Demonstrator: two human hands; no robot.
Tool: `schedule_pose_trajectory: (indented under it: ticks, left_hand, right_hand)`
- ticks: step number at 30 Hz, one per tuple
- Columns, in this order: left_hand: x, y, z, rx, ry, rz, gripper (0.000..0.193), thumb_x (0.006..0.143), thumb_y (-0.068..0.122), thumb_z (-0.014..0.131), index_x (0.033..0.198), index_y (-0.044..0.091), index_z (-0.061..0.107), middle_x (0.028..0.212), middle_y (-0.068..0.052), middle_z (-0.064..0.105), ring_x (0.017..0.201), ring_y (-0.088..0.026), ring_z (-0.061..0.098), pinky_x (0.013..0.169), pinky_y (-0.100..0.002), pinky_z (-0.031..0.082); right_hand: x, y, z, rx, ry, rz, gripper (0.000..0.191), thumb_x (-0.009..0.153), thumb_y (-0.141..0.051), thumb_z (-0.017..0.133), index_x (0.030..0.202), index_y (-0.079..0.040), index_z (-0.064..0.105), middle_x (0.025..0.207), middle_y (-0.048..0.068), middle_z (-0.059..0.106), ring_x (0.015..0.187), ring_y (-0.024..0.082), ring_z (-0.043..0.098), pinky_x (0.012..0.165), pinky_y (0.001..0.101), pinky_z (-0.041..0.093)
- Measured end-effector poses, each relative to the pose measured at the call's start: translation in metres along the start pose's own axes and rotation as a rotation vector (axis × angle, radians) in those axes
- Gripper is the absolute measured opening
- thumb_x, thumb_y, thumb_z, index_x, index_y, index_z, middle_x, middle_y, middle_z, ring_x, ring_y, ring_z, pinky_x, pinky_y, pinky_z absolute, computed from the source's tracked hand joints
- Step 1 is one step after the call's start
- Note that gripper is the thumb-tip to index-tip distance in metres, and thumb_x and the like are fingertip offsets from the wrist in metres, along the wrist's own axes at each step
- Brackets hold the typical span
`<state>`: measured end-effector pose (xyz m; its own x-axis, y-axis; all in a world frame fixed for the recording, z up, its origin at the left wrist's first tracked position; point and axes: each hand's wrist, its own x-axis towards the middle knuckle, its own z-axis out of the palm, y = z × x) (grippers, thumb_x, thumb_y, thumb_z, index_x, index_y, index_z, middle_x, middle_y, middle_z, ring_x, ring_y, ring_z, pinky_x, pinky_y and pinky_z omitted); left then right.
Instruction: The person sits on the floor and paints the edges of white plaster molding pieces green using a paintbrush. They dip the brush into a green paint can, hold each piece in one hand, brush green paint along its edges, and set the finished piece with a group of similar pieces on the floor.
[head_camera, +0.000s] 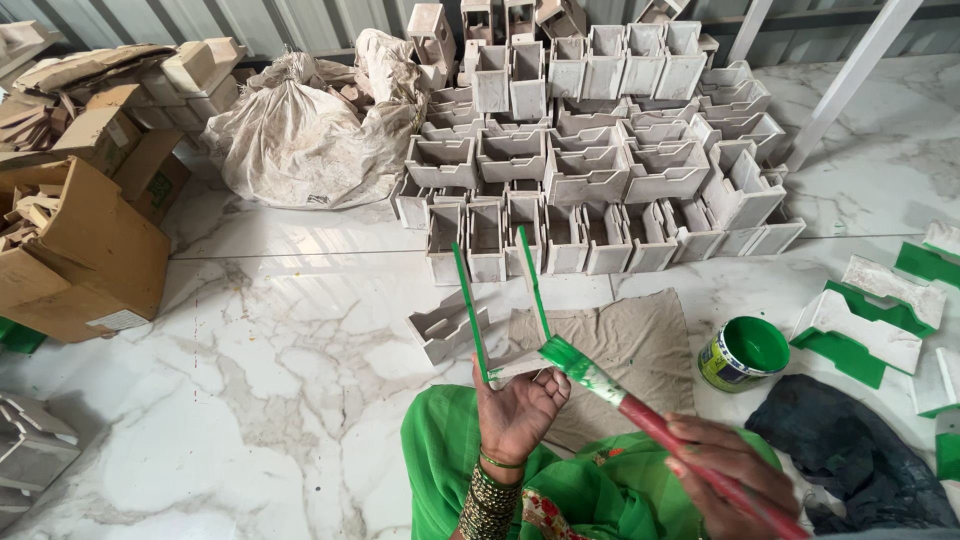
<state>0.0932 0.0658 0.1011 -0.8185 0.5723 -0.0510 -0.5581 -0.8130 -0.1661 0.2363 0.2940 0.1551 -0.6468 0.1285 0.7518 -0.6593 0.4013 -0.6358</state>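
Observation:
My left hand (518, 408) holds up a small white wooden box (505, 300) from below; its two upright edges are painted green. My right hand (728, 470) grips a red-handled paintbrush (640, 405), and its green-loaded bristles touch the box's lower right edge. An open can of green paint (743, 352) stands on the floor to the right. Another unpainted white box (445, 330) lies on the floor just left of the held one. A beige cloth (640, 350) is spread under the work spot.
Many unpainted white boxes (590, 150) are stacked at the back. Green-edged painted boxes (870, 320) lie at right. Cardboard cartons (80, 240) sit at left, a white sack (300, 140) behind. A dark cloth (850, 450) lies at lower right, a white post (850, 80) upper right.

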Motion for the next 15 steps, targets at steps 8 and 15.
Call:
schedule_pose_trajectory:
  ticks: [8,15]
  left_hand:
    - [0.004,0.005,-0.001,0.121,0.005,0.02,0.099,0.081,0.076,0.06,0.132,-0.009,0.05,0.128,-0.022,0.058,0.117,-0.035,0.058,0.11,-0.049,0.044]
    - [0.003,0.002,-0.002,0.159,-0.01,0.047,0.102,0.079,0.078,0.061,0.131,-0.009,0.051,0.124,-0.021,0.062,0.113,-0.035,0.059,0.106,-0.048,0.043]
  right_hand:
    - [0.004,-0.014,0.029,-0.1,-0.046,-0.149,0.034,0.071,0.002,0.084,0.102,-0.004,0.07,0.109,0.017,0.074,0.109,0.032,0.075,0.096,0.0446,0.062]
    - [-0.001,-0.02,0.01,-0.151,-0.079,-0.191,0.034,0.073,-0.001,0.084,0.104,-0.005,0.068,0.11,0.016,0.073,0.108,0.033,0.075,0.095,0.0441,0.063]
